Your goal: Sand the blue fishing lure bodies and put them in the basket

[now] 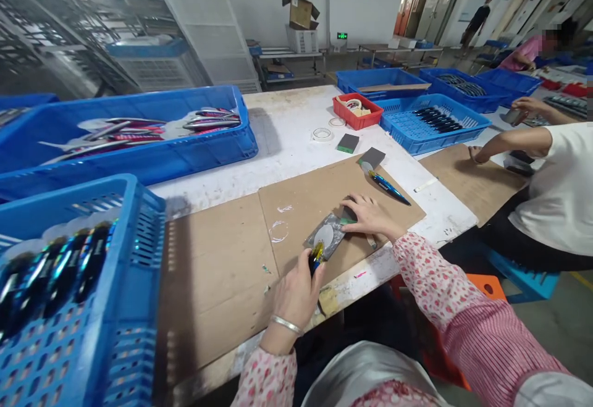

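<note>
Left hand (pixel 294 289): fingers closed round a glossy dark-blue and yellow, slim fish-shaped piece (pixel 315 257), its translucent whitish rounded lip (pixel 325 235) lying over a flat grey speckled rectangular pad (pixel 337 249). Right hand (pixel 368 215): half-curled, thumb and fingers gripping a dark-grey block with a green side (pixel 348 215) at the pad's far end; can't tell how hard it presses. Handling, my judgement: keep the lip flat and supported on the pad, grip the body close to the lip so it doesn't twist, hold the block level, keep its edge off the glossy finish. Pad sits on a brown cardboard sheet (pixel 227 252) over the white surface (pixel 291 107). Similar blue piece with translucent lip (pixel 390 186) lies right, apart from the hands; light-blue perforated plastic basket (pixel 147 225) at left holds more.
</note>
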